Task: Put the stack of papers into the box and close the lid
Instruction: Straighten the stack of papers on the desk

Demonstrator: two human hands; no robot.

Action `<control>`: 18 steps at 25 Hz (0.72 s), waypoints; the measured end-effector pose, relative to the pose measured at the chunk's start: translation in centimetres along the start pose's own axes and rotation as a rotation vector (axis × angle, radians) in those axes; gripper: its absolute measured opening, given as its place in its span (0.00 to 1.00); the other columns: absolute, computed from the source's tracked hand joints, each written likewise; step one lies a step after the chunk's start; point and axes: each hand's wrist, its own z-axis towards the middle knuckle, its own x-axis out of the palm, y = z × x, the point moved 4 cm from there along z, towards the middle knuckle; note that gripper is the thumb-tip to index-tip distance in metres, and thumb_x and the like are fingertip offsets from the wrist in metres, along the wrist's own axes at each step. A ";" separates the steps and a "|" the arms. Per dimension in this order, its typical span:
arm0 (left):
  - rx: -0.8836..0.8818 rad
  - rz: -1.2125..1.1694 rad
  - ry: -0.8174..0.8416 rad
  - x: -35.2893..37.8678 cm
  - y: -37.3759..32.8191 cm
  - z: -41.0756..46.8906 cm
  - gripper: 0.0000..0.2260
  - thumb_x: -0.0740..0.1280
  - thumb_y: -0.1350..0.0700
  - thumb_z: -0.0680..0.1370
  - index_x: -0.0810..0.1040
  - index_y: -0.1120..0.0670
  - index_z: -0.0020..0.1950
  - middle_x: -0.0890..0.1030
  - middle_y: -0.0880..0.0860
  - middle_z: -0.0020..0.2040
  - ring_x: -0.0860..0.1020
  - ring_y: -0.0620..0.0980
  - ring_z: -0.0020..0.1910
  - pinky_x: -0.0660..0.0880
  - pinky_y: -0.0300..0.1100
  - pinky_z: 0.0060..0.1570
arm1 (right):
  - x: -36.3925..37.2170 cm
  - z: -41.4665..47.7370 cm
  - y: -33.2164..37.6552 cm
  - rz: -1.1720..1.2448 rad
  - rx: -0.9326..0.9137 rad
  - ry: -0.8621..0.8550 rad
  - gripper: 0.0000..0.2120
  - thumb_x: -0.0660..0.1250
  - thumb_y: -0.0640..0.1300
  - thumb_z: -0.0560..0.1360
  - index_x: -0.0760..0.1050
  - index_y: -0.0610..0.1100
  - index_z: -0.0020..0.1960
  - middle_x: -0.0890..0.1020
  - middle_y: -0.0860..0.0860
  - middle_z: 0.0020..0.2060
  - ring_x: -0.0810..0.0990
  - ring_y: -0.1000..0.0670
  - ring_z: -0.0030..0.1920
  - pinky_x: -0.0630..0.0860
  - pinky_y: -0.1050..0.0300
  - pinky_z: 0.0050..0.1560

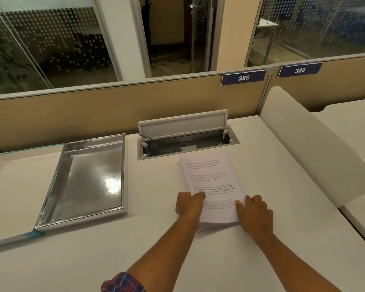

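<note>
A stack of printed white papers (211,175) lies on the white desk, right of centre. My left hand (189,204) grips the stack's left edge near its lower end, thumb on top. On the right edge my right hand (254,211) holds the same stack, thumb on the top sheet. To the left lies an open box (123,171) with a shiny silver inside. Its lid (19,186) lies flat further left, white inside with a teal rim.
An open cable hatch (188,140) with a raised grey flap sits in the desk just behind the papers. A beige partition (93,114) runs along the back. A white curved divider (316,148) rises on the right.
</note>
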 end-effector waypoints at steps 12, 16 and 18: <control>-0.056 -0.064 0.129 1.0 -1.1 1.2 0.26 0.70 0.51 0.72 0.72 0.56 0.68 0.83 0.58 0.60 0.86 0.59 0.52 0.87 0.56 0.47 | 0.7 1.2 -0.7 -0.013 -0.023 0.050 0.23 0.51 0.64 0.84 0.76 0.48 0.59 0.76 0.49 0.55 0.80 0.47 0.53 0.79 0.47 0.55; -0.094 -0.140 0.189 0.3 -1.1 2.4 0.22 0.69 0.52 0.79 0.68 0.57 0.70 0.85 0.57 0.56 0.86 0.57 0.50 0.83 0.48 0.37 | 0.8 1.4 -0.8 -0.008 -0.018 0.052 0.24 0.50 0.64 0.83 0.76 0.49 0.59 0.76 0.49 0.55 0.81 0.48 0.53 0.78 0.48 0.55; -0.100 -0.096 0.176 0.1 -1.1 3.0 0.18 0.66 0.48 0.84 0.69 0.54 0.70 0.85 0.56 0.56 0.86 0.57 0.51 0.83 0.49 0.39 | 0.8 1.5 -0.9 -0.007 -0.020 0.054 0.24 0.51 0.65 0.83 0.75 0.49 0.59 0.77 0.49 0.55 0.81 0.48 0.53 0.78 0.48 0.55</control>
